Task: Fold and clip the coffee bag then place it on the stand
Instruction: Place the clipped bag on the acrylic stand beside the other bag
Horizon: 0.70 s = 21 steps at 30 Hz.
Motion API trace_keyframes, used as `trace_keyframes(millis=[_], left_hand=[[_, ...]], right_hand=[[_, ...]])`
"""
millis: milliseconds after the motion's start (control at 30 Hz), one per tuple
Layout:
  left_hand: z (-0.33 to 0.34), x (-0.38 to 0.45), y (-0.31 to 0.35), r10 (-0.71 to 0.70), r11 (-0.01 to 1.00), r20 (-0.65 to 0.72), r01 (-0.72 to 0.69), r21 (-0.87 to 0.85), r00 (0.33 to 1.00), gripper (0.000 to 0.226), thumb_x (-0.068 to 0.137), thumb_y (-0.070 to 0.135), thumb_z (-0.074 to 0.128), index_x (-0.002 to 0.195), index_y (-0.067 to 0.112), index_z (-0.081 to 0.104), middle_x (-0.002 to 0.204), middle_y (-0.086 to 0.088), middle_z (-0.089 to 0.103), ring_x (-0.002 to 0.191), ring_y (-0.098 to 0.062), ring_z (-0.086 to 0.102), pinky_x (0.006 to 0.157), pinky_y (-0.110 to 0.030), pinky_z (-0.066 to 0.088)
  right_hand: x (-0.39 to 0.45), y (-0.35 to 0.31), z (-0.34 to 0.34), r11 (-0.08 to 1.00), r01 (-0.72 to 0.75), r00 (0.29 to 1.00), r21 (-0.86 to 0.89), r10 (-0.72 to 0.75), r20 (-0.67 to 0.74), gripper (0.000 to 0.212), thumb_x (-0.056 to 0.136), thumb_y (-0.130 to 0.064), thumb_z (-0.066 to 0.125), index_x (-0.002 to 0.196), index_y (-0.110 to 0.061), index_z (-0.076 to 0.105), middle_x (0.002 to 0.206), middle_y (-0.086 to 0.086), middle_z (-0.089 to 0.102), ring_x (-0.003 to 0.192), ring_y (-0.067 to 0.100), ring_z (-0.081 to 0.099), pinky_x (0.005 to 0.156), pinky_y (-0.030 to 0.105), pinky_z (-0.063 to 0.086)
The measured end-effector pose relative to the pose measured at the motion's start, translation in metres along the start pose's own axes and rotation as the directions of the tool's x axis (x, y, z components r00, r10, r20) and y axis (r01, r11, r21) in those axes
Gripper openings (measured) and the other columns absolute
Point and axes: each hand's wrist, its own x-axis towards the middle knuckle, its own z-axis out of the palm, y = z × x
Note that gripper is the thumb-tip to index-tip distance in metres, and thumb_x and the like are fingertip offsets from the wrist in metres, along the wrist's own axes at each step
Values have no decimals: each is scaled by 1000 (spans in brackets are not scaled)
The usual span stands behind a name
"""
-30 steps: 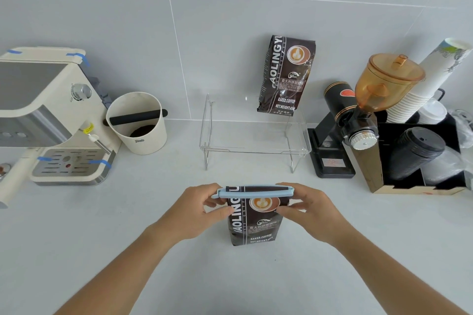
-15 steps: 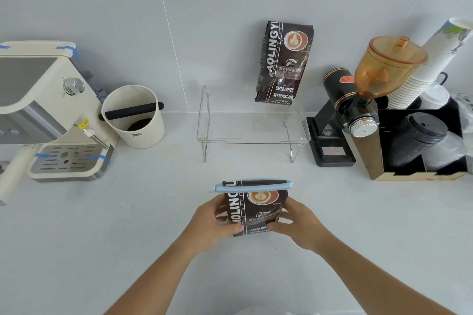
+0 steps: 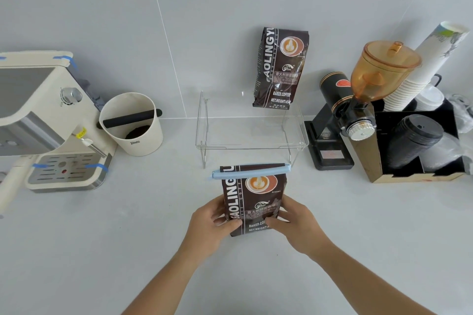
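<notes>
A dark brown coffee bag (image 3: 253,194) stands upright in front of me, its folded top held by a light blue clip (image 3: 252,172). My left hand (image 3: 212,225) grips the bag's lower left side and my right hand (image 3: 297,225) grips its lower right side. Behind it a clear acrylic stand (image 3: 204,135) sits against the wall. A second coffee bag (image 3: 281,69) of the same kind rests upright on the stand's right part, leaning on the wall.
An espresso machine (image 3: 38,115) and a cream knock box (image 3: 133,125) are at the left. At the right stand a coffee grinder (image 3: 358,100) with an amber hopper, stacked paper cups (image 3: 425,64) and a black organiser with lids (image 3: 414,143).
Both hands have slid from the clip at the bag's top down to its lower sides. The bag now sits higher in view and closer to the stand.
</notes>
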Motion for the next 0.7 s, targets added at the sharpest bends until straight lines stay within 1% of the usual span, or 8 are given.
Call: trace_keyframes(millis=[100,200,300,400,467,567,633,700], left_hand=[[-8,0,18,38,996,-62,-44,-84,997,57,68,1,80,111,33,64,106,12,77,95,-9,73,74,-17,56],[-16,1,38,68,981,-129,-90,-172,989,55,65,2,80,107,31,62,102,6,78,89,-14,75,68,-19,57],[-27,7,63,129,967,-158,-160,-200,979,54,70,-10,78,106,28,63,100,6,79,86,-13,75,67,-18,57],[-39,18,91,188,952,-173,-223,-209,967,54,71,-13,76,109,24,64,101,7,79,87,-11,75,69,-19,57],[-48,26,111,250,939,-183,-284,-192,951,55,72,-11,77,109,26,65,103,7,78,90,-11,74,72,-20,58],[-55,37,136,303,924,-197,-338,-178,933,56,69,-7,80,108,30,66,104,7,78,91,-11,74,72,-20,57],[-60,45,152,332,916,-207,-367,-164,920,54,65,3,80,109,31,67,105,7,78,92,-12,73,74,-21,58],[-64,53,166,371,906,-217,-403,-126,903,51,65,10,78,110,33,69,104,12,77,93,-10,73,73,-19,57]], right_hand=[[2,-26,0,999,49,999,-12,-49,-7,50,78,-7,69,118,-36,64,113,-10,73,99,22,70,81,32,58],[6,-56,1,991,121,993,-50,-121,-9,50,76,-18,69,120,-40,62,115,-14,73,98,17,71,83,32,59],[16,-84,-1,984,174,985,-27,-174,-13,51,79,-12,71,122,-39,62,115,-13,73,99,17,72,82,34,60],[26,-114,-4,976,217,976,4,-217,-10,51,81,-8,72,122,-38,63,116,-14,72,96,16,73,76,29,60],[33,-135,-6,965,263,965,15,-263,-19,48,82,-7,72,118,-38,65,113,-14,73,93,14,74,69,23,59],[42,-162,-9,951,310,950,-1,-310,-34,44,81,-8,72,112,-40,67,109,-15,74,87,13,75,65,19,58],[49,-178,-11,939,343,938,-13,-343,-44,43,81,-8,73,109,-41,67,107,-15,75,85,13,75,62,17,56],[58,-192,-13,930,367,928,-18,-368,-55,42,80,-8,73,107,-41,68,105,-15,75,83,14,75,58,13,53]])
